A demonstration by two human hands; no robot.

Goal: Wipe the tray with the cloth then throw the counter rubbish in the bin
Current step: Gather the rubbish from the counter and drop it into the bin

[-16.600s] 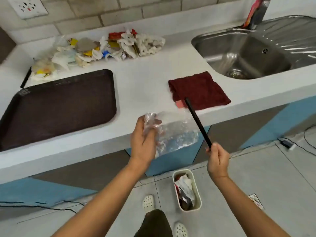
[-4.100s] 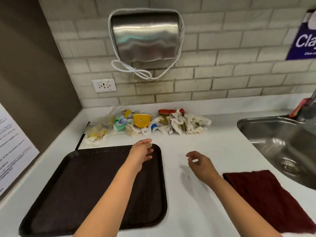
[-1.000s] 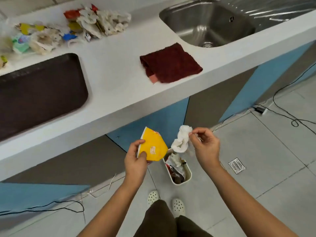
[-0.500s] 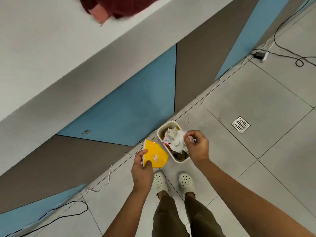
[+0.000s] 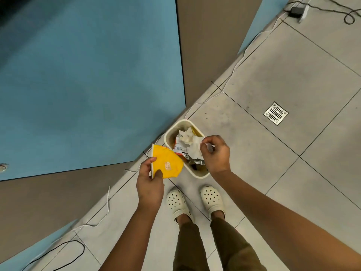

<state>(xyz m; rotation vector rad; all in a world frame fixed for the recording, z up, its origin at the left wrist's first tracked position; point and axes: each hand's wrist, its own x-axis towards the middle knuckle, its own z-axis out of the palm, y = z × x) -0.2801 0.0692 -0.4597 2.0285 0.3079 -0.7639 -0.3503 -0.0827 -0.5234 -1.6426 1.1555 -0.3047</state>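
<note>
the right hand [image 5: 214, 155] is hanging directly above the small cream plastic bin [image 5: 197, 174] on the grey tiled floor [image 5: 283, 79], and its fingers are pinching a crumpled white paper tissue [image 5: 192, 143], which is hanging down into the bin's mouth. the bin is already looking nearly full of wrappers, so i think the tissue only needs letting go. the left hand [image 5: 150, 182] is gripping a flattened yellow paper cup [image 5: 167, 164], thumb on the front face and fingers behind. this cup is lying just left of the bin's rim, its pointed end aiming to the right, toward the opening. the right hand is the nearer one. the bin is standing close to the blue and grey cabinet panel [image 5: 88, 75], just in front of the white perforated clogs [image 5: 176, 202]; open floor is lying to the right.
</note>
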